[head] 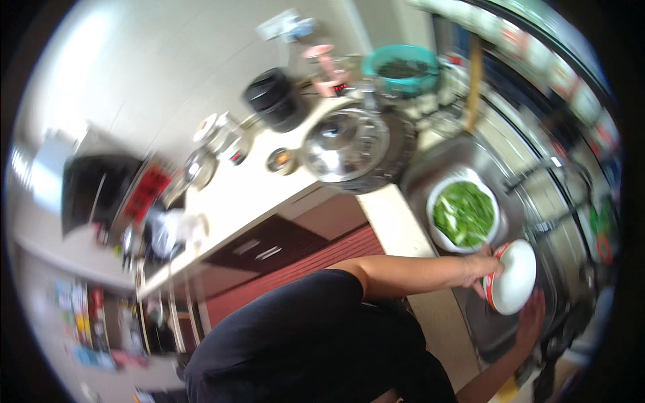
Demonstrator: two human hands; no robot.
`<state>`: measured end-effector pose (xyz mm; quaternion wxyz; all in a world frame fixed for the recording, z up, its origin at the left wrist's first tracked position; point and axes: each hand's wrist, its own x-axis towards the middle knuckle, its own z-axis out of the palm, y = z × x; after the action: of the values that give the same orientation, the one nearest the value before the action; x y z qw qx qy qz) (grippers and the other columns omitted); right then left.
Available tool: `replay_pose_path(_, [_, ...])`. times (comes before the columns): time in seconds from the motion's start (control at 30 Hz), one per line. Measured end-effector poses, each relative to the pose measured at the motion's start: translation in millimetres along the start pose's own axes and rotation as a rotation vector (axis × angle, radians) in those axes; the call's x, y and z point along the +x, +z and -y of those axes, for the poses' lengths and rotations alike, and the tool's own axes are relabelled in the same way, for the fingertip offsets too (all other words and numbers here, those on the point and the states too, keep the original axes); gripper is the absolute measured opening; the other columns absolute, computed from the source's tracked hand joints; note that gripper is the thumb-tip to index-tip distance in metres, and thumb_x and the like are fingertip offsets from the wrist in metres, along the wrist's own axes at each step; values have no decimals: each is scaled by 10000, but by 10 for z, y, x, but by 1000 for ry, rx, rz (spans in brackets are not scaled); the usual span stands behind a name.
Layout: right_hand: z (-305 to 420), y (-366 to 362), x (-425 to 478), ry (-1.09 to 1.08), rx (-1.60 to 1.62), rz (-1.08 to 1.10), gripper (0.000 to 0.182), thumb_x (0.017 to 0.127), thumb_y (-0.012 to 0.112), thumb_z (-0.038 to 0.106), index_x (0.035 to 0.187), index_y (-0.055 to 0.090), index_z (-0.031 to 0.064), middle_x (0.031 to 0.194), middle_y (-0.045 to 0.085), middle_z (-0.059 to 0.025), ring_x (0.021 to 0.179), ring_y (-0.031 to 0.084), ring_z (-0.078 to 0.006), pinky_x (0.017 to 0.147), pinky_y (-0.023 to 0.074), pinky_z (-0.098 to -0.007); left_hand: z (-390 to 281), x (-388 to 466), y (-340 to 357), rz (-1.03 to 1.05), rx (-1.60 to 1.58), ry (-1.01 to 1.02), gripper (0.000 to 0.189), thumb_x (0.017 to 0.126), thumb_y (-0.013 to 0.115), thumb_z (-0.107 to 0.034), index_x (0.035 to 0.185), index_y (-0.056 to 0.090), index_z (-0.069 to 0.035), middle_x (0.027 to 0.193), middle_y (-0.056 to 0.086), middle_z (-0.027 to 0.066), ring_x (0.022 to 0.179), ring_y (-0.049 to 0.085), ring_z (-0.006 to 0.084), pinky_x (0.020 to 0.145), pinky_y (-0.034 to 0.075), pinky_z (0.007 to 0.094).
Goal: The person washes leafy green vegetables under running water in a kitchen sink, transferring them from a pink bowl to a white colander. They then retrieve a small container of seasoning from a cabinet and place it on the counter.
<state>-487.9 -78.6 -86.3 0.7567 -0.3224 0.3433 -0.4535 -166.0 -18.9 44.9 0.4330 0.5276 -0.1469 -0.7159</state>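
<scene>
My left hand [478, 269] grips a bowl [515, 277] by its side. The bowl is white inside, red on the outside, and tipped so that its inside faces up towards me; I see nothing in it. My right hand [533, 310] is at the bowl's lower rim, blurred, and I cannot tell whether it touches the bowl. Both hands are over a stainless steel sink [471, 315]. Just beyond my left hand, a white basin [432, 216] stands in the sink's other part, filled with green leafy vegetables [463, 214].
A faucet [549, 221] reaches over the sink from the window side. On the counter [267, 189] are a pan with a shiny lid [347, 146], a small bowl [281, 160], glass jars [227, 136], a black appliance [276, 98] and a teal basin [398, 85] with dark contents.
</scene>
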Motion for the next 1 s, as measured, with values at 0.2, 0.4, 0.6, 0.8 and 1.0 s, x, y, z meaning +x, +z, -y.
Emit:
replay_pose_path(0.2, [-689, -647, 256, 71, -1949, -76, 365, 925, 469, 172, 1242, 466, -8, 1220, 508, -199, 1121, 491, -327, 975, 381, -391, 0, -696, -1418, 208, -202, -127, 657, 677, 515, -21, 1301, 314, 19, 1107, 547, 203, 887, 633, 332, 763, 556, 474])
replay_pose_path(0.4, [-790, 124, 134, -790, -2015, -237, 429, 847, 558, 238, 1189, 521, -19, 1169, 564, -179, 1090, 529, -316, 962, 381, -440, 225, -2086, -3244, -327, -320, 145, 503, 761, 484, 17, 1255, 392, 9, 1144, 535, 189, 942, 605, 375, 658, 557, 557])
replay_pose_path(0.6, [-1087, 1079, 483, -651, -1788, -144, 358, 839, 452, 33, 1187, 518, -20, 1223, 513, -202, 1182, 441, -347, 1019, 321, -418, 619, -3233, -4892, -1173, -815, 454, 483, 781, 348, 40, 1254, 263, 89, 1109, 469, 275, 927, 597, 325, 605, 613, 432])
replay_pose_path(0.8, [-1289, 1581, 721, -702, -1956, 150, 321, 876, 466, 85, 1181, 524, 3, 1248, 484, -200, 1157, 456, -366, 981, 367, -425, 814, -3511, -6062, -1297, -1201, 626, 406, 776, 404, 68, 1172, 333, 122, 1037, 454, 250, 798, 582, 332, 612, 613, 420])
replay_pose_path(1.0, [-1077, 1724, 63, -417, -1820, -43, 356, 818, 468, -14, 1171, 505, -26, 1226, 488, -210, 1124, 486, -345, 951, 394, -398, 821, -3300, -6704, -1332, -1347, 631, 462, 808, 415, 39, 1230, 262, 147, 1012, 473, 304, 754, 609, 369, 491, 610, 358])
